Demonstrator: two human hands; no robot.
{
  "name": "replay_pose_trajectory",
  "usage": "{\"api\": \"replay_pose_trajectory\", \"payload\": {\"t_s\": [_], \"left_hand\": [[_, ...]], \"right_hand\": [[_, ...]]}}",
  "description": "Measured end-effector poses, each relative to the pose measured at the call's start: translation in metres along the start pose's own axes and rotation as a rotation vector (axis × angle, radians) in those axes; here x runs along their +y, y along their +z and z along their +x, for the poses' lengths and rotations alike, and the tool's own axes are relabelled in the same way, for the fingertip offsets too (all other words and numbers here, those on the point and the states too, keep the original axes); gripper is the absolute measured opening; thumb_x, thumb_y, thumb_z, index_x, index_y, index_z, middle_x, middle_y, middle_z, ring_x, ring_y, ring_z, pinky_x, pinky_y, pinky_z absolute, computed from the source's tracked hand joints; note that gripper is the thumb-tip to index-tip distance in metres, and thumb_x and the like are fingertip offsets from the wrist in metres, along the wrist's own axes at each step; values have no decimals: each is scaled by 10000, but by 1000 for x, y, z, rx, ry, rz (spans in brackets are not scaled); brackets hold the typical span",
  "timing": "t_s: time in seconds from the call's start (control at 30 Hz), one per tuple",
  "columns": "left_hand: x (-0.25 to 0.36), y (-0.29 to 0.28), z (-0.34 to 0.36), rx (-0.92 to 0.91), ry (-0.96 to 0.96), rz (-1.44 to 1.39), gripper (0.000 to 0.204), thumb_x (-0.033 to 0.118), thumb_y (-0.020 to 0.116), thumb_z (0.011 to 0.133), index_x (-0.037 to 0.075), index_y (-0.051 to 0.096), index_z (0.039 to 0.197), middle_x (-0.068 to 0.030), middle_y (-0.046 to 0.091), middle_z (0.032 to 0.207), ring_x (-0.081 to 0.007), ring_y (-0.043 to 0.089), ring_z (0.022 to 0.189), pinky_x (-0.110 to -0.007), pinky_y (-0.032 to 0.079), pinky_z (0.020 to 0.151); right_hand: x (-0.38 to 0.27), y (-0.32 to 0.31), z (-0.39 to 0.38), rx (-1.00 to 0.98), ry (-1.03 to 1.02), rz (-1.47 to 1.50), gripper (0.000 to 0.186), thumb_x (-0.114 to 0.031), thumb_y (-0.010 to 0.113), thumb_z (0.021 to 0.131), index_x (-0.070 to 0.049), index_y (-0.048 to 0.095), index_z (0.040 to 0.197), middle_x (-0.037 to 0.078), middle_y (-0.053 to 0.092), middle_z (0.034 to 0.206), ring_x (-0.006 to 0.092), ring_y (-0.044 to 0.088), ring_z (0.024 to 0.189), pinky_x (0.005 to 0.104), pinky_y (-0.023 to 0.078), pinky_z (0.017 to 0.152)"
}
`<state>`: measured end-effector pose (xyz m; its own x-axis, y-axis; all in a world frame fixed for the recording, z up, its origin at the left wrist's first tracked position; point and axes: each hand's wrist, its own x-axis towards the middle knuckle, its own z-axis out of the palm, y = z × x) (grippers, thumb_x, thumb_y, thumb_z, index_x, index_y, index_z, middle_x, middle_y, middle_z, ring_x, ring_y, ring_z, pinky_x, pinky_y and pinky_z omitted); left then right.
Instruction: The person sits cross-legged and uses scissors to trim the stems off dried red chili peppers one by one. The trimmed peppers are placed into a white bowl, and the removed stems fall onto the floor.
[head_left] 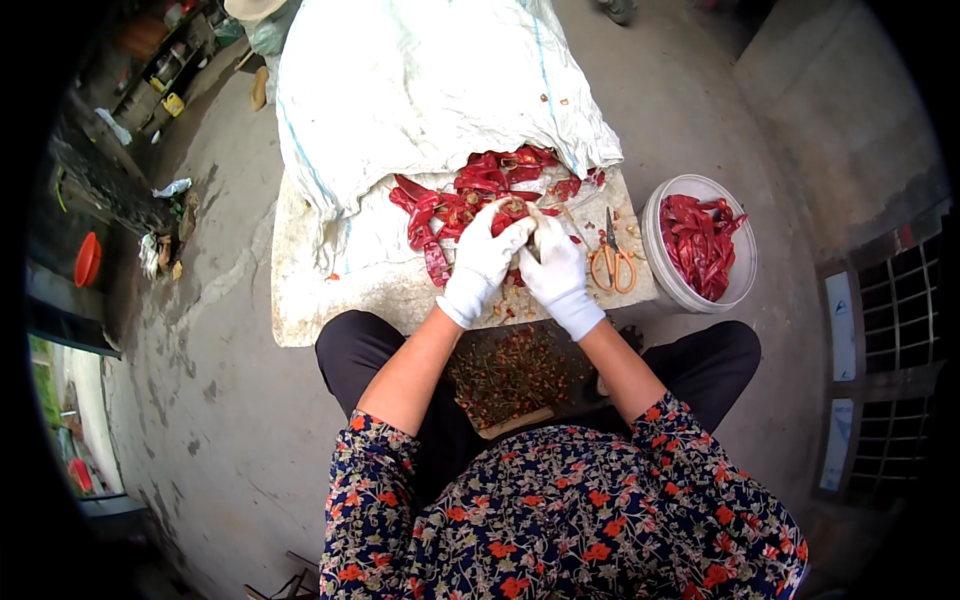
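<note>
Both my hands wear white gloves and meet over the front part of a worn, pale table (310, 300). My left hand (487, 258) is closed round a dried red chili pepper (509, 213). The fingers of my right hand (556, 264) close on the same chili from the other side; its stem end is hard to make out. Just beyond my hands, dried red chilies (488, 176) spill from the mouth of a large white woven sack (420, 90). Orange-handled scissors (612, 262) lie to the right of my right hand, blades pointing away.
A white bucket (650, 240) of red chilies stands on the floor right of the table. Between my knees a container holds many cut stems (520, 375). Small stem bits and seeds litter the tabletop. An orange-red basin (88, 259) is at far left, a barred metal frame (895, 300) at right.
</note>
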<state>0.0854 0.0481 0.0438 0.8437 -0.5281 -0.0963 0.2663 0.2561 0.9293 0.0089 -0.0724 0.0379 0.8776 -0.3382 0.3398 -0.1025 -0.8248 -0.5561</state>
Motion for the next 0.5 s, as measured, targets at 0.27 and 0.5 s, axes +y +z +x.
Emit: {"api": "replay_pose_trajectory", "payload": {"t_s": [0.27,0.5], "left_hand": [[3,7,-15,37,436,1044,477,122,793,836,41,661,1287,-199,696,1226,-355,685,1153,-386,541,1010],[27,18,-32,-301,314,965,460,262,821,903,20,682,1267,-195,728,1188,-338,714,1093,-385,557,950]], "right_hand": [[2,-47,2,-60,169,406,380,-310,688,991,-49,731,1265,189,730,1155,310,726,1009,388,564,913],[9,-52,-15,14,187,600,252,-275,641,1033,-32,702,1003,77,712,908,210,694,781,341,548,662]]}}
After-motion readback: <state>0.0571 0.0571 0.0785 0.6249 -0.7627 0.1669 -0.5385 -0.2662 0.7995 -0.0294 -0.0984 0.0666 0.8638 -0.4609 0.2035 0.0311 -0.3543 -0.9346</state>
